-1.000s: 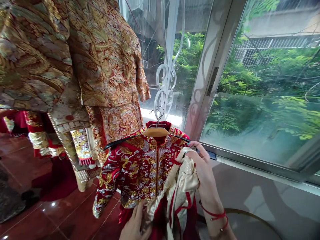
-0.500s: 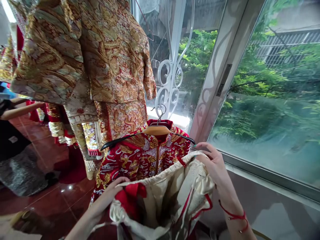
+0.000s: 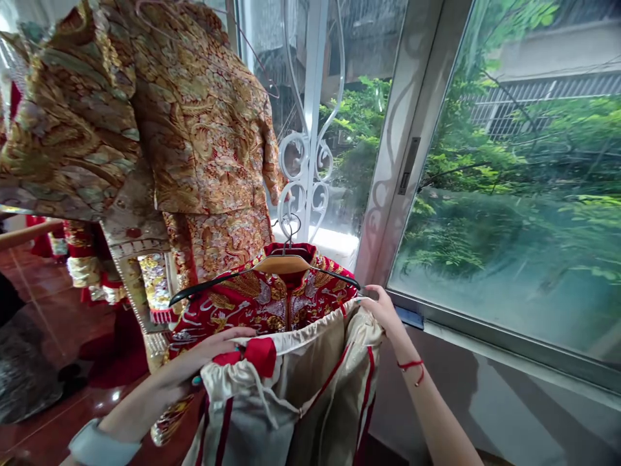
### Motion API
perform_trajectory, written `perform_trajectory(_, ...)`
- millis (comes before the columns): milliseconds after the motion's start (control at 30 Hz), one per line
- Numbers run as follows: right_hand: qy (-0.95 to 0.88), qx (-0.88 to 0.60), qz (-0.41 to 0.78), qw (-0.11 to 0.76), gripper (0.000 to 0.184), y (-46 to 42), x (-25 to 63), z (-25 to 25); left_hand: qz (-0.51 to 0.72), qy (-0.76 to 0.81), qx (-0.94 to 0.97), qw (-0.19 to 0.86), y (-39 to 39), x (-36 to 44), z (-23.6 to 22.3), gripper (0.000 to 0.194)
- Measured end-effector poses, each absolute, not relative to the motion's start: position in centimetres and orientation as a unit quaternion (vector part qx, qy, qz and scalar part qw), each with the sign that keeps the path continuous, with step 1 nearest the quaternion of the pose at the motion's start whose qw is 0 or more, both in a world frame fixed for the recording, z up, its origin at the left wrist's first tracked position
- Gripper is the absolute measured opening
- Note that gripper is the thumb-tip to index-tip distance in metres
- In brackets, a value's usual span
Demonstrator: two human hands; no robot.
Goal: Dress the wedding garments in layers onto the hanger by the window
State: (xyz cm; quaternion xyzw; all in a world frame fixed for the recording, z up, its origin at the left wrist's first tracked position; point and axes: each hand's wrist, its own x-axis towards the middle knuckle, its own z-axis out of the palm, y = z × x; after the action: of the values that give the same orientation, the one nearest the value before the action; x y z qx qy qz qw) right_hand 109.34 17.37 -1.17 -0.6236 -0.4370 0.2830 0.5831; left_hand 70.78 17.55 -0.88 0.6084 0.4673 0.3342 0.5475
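Between my hands hangs a cream satin skirt (image 3: 310,372) with a gathered waistband, red strips and a drawstring; its waist opening faces up. My left hand (image 3: 220,346) is closed over the left side of the waistband, beside a red cloth patch (image 3: 261,356). At the right end, my right hand (image 3: 383,312) pinches the waistband near the tip of a black hanger (image 3: 339,277). Just behind the skirt, a red jacket (image 3: 272,298) with gold and silver embroidery hangs on that hanger, its lower part hidden by the skirt.
A gold embroidered jacket (image 3: 208,136) hangs at the left, with more garments (image 3: 85,259) behind it. White scrolled ironwork (image 3: 308,155) stands before the window (image 3: 485,213). A window ledge (image 3: 485,353) runs along the right. Red tiles (image 3: 43,433) cover the floor.
Both hands have lowered the skirt's front, so more of its outside shows. My right hand sits further left in view. The view has shifted right, and the person at the left is mostly out of view.
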Motion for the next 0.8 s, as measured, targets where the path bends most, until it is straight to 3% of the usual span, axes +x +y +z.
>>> perform_trajectory(133,-0.460,-0.648,0.292,0.532,0.035,19.4,111.2,-1.8,0.306,0.425,0.669,0.527,17.8,71.4,1.4,0.043)
perform_trajectory(367,-0.481,-0.679,0.273,0.484,0.027,21.6,112.4,0.0,0.344,0.405,0.719,0.448,18.3,72.1,2.3,0.052)
perform_trajectory(800,-0.507,-0.782,0.048,0.359,0.031,23.8,109.7,7.6,0.379,0.378,0.733,0.419,19.2,74.2,1.8,0.058)
